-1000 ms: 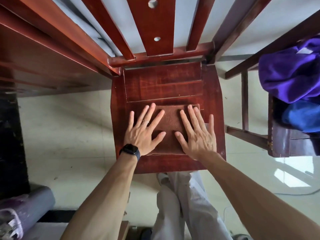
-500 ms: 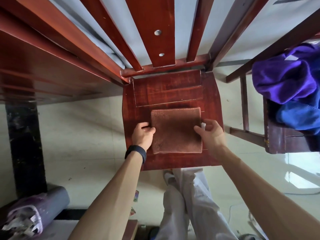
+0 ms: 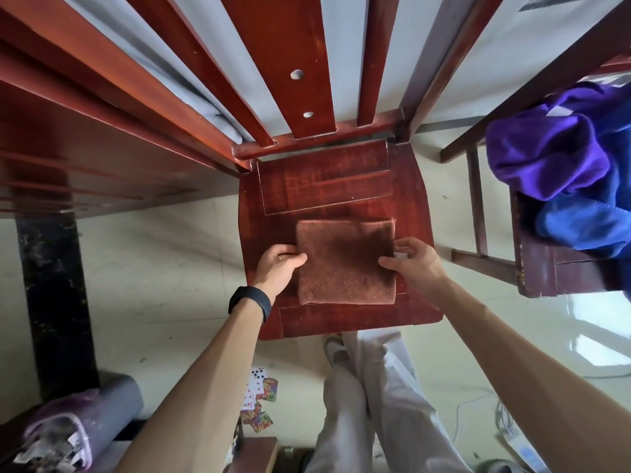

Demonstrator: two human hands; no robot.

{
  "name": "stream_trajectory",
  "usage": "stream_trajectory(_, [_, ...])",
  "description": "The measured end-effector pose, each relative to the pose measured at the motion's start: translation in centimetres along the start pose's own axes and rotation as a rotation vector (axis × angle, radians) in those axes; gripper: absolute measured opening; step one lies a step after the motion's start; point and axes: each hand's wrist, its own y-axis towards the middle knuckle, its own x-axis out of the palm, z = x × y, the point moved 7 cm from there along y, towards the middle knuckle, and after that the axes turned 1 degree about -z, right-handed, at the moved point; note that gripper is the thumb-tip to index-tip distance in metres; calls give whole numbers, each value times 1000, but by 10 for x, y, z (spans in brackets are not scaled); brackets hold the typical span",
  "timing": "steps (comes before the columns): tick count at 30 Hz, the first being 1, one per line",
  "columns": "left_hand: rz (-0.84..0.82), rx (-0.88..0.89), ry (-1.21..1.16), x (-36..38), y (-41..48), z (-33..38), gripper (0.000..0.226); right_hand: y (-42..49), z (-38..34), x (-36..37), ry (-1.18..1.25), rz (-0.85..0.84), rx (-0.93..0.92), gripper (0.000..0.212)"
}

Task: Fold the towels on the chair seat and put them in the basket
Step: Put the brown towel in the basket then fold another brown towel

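One folded brown towel [image 3: 345, 264] lies flat at the centre of the head view, on the front half of the chair seat [image 3: 324, 186], a thick square of several layers with its edges roughly lined up. The left grip [image 3: 278, 268] pinches the towel's left edge, thumb on top and fingers curled at the side; the right grip [image 3: 415, 264] pinches the right edge the same way, beside a small white tag. The towel thus sits between the two grips, level and resting on the wood. It looks plush, light and limp, neither fragile nor slippery, so it would likely sag or fall open if raised by one edge. Holding both sides with fingers under the whole stack seems the safest lift. At the right of the frame a purple towel [image 3: 546, 148] and a blue towel [image 3: 587, 227] lie crumpled on another chair; no basket shows.
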Motion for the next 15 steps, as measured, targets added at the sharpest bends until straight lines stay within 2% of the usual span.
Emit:
stream_trajectory(3, [-83, 27, -17, 0, -14, 3, 36, -18, 2, -6, 67, -64, -5, 28])
stream_trajectory(6, [-112, 94, -27, -4, -37, 15, 31, -44, 0, -13, 173, -156, -2, 33])
stream_trajectory(9, [-121, 146, -74, -8, -68, 33, 32, -82, -13, -25, 306, -254, -37, 29])
stream_trajectory(12, [-151, 195, -91, -10, -112, 61, 37, -135, -31, -52, 409, -240, -100, 27])
stream_trajectory(15, [-201, 259, -98, -5, -172, 103, 37, -198, -52, -89, 451, -146, -193, 28])
